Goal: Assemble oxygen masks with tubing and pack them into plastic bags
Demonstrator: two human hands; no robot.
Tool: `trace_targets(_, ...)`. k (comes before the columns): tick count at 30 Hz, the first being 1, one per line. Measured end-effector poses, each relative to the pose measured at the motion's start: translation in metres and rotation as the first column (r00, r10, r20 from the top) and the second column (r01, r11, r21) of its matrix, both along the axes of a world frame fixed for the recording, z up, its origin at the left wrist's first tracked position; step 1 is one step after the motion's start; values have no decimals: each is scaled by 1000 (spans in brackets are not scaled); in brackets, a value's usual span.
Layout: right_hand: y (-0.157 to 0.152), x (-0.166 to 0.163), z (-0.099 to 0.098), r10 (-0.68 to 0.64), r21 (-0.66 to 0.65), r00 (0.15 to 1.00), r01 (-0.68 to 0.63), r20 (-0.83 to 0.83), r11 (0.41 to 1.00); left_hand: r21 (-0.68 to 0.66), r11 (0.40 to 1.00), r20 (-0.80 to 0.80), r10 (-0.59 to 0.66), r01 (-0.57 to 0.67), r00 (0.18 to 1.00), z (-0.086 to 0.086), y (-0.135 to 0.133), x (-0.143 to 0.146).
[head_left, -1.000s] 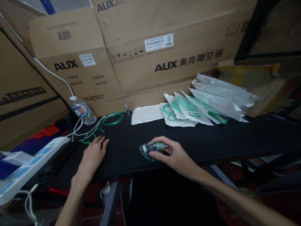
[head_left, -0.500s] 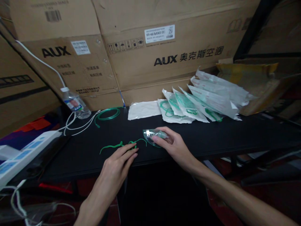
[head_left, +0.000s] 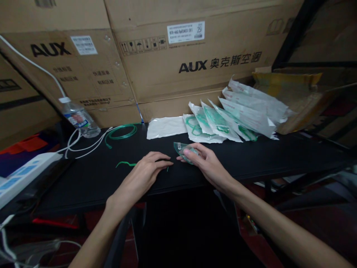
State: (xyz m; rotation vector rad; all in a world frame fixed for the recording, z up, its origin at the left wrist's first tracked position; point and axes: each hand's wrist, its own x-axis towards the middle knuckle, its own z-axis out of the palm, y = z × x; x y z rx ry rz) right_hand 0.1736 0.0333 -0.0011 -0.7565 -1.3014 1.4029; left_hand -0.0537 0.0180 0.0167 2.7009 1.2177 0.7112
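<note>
My right hand (head_left: 206, 165) grips a clear green-tinted plastic mask (head_left: 182, 149) on the black table (head_left: 251, 162), fingers curled over it. My left hand (head_left: 146, 175) lies just left of it with its fingers pressed down on a thin green elastic strap (head_left: 124, 164); most of the strap is hidden under the hand, one end showing at the left and a short bit by the fingertips. The two hands almost touch.
Sealed packets (head_left: 223, 124) holding green tubing fan out behind the mask, beside a flat white bag (head_left: 166, 127). A coil of green tubing (head_left: 121, 132), white cables, a water bottle (head_left: 78, 117) and a power strip (head_left: 22, 175) sit at the left. Cardboard boxes (head_left: 195, 56) wall the back.
My left hand has dragged the green strap from the far left across the table to the mask. My right hand has lifted and shifted the mask slightly back.
</note>
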Motion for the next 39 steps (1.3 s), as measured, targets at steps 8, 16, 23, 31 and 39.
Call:
trace_targets(8, 1, -3, 3, 21, -60, 999, -23, -35, 998, -76, 996, 159, 62, -50, 985, -9, 8, 7)
trace_targets(16, 4, -9, 0, 0, -46, 1000, 0, 6, 999, -119, 992, 382, 89, -47, 920, -4, 3, 12)
trace_targets(23, 6, -8, -8, -6, 53, 998, 3, 57, 999, -140, 990, 366, 60, -8, 929, -3, 1, 11)
trace_targets(31, 5, -8, -11, -54, 138, 990, 35, 133, 990, -128, 992, 370, 26, 24, 929, -5, 1, 12)
trace_targets(39, 6, -6, -12, -52, 117, 987, 34, 153, 993, -139, 990, 368, 34, 19, 929, -2, 0, 13)
